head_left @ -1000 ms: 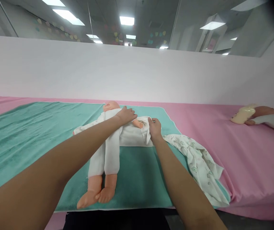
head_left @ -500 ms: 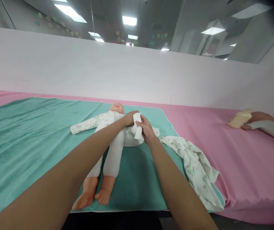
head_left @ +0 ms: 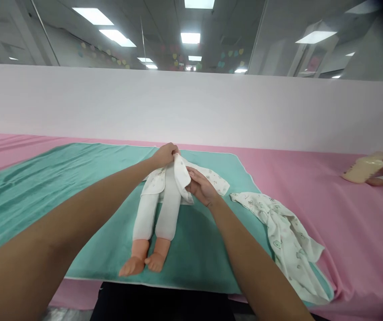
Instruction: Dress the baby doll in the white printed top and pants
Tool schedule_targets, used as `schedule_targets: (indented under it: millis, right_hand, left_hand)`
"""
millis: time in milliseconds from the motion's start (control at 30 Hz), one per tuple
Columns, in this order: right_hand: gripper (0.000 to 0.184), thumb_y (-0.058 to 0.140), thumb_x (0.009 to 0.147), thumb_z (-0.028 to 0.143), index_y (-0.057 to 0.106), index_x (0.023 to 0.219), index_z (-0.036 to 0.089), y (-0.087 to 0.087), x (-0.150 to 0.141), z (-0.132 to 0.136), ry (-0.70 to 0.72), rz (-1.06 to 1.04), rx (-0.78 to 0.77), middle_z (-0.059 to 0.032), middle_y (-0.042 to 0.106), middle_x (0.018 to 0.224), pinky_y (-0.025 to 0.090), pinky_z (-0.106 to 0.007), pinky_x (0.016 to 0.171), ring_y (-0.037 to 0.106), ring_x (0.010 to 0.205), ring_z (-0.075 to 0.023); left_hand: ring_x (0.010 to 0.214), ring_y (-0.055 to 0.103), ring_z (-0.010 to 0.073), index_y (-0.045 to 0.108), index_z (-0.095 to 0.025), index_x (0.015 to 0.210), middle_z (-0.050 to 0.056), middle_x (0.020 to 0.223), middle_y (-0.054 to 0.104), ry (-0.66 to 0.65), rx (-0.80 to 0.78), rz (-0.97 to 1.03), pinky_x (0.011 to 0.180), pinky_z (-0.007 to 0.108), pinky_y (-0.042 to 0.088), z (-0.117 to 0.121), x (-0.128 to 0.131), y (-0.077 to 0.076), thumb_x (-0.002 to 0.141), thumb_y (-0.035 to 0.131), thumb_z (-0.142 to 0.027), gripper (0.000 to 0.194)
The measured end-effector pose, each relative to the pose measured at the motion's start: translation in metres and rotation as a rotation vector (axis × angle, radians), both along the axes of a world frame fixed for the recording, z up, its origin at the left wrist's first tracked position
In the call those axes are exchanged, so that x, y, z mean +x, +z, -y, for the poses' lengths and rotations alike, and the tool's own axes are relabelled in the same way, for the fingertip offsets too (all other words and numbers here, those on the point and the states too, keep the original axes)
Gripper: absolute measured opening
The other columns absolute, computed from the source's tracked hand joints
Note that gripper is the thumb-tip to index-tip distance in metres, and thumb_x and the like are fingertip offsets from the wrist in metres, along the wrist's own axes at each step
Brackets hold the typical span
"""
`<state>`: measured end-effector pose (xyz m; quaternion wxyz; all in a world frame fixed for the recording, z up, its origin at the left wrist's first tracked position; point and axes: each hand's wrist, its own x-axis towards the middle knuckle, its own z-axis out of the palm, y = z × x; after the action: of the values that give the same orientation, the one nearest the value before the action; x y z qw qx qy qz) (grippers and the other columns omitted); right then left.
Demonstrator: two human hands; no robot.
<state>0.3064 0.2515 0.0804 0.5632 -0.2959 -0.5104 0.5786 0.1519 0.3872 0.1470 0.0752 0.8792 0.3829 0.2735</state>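
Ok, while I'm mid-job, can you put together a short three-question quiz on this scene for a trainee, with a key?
1. True or false: the doll has both feet covered by cloth.

2. Multiple choice: the person's left hand is
A. gripping a foot
B. pinching the shirt
C. out of view

3. Fill in the blank: to the right of the loose clothing, a pale yellow ____ lies on the pink sheet.

Key:
1. False; the feet are bare.
2. B.
3. Bottle.
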Motion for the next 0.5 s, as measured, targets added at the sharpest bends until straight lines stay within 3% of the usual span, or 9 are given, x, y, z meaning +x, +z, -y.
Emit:
schedule_targets:
  millis: [100, 200, 300, 400, 500]
  right_hand:
    - [0.040, 0.056, 0.078, 0.048, 0.058, 0.110, 0.024, -0.005, 0.000, -0.004, -0.049, 0.024, 0.018, -0.0054, 0.061, 0.115, 0.049, -0.025, 0.069, 0.059, 0.097, -0.0190]
    - [0.035, 0.057, 0.078, 0.047, 0.060, 0.101, 0.022, -0.018, 0.003, -0.015, -0.301, 0.187, 0.064, -0.0064, 0.063, 0.109, 0.049, -0.030, 0.073, 0.059, 0.095, -0.0202]
    - [0.034, 0.059, 0.076, 0.044, 0.062, 0.103, 0.022, -0.029, 0.003, -0.022, -0.520, 0.480, 0.203, -0.0056, 0.060, 0.114, 0.042, -0.037, 0.092, 0.053, 0.108, -0.0225]
    - [0.040, 0.054, 0.080, 0.045, 0.059, 0.113, 0.023, -0.032, -0.002, -0.022, -0.525, 0.656, 0.313, -0.0045, 0.053, 0.127, 0.031, -0.038, 0.104, 0.044, 0.120, -0.0225]
    - [0.046, 0.048, 0.084, 0.049, 0.054, 0.122, 0.025, -0.032, -0.009, -0.018, -0.443, 0.676, 0.292, -0.0027, 0.047, 0.134, 0.027, -0.037, 0.108, 0.039, 0.126, -0.0214]
  left_hand:
    - [0.077, 0.053, 0.0181, 0.054, -0.018, 0.070, 0.006, 0.089, 0.056, 0.197, 0.020, -0.002, 0.070, 0.029, 0.039, -0.004, -0.023, -0.012, 0.068, 0.051, -0.016, 0.004]
    - [0.077, 0.053, 0.0178, 0.054, -0.019, 0.076, 0.006, 0.091, 0.056, 0.275, -0.006, 0.041, 0.071, 0.030, 0.039, 0.003, -0.040, -0.031, 0.074, 0.046, -0.018, 0.008]
    - [0.088, 0.055, 0.0190, 0.054, -0.019, 0.089, 0.007, 0.099, 0.057, 0.297, -0.031, 0.230, 0.077, 0.031, 0.040, 0.018, -0.051, -0.053, 0.081, 0.042, -0.024, 0.015]
    - [0.093, 0.055, 0.0195, 0.054, -0.018, 0.092, 0.006, 0.099, 0.060, 0.369, -0.123, 0.453, 0.084, 0.031, 0.040, 0.030, -0.060, -0.075, 0.081, 0.044, -0.034, 0.022]
    - [0.091, 0.056, 0.0199, 0.057, -0.017, 0.093, 0.006, 0.097, 0.063, 0.420, -0.268, 0.594, 0.083, 0.032, 0.042, 0.037, -0.072, -0.092, 0.079, 0.047, -0.042, 0.030]
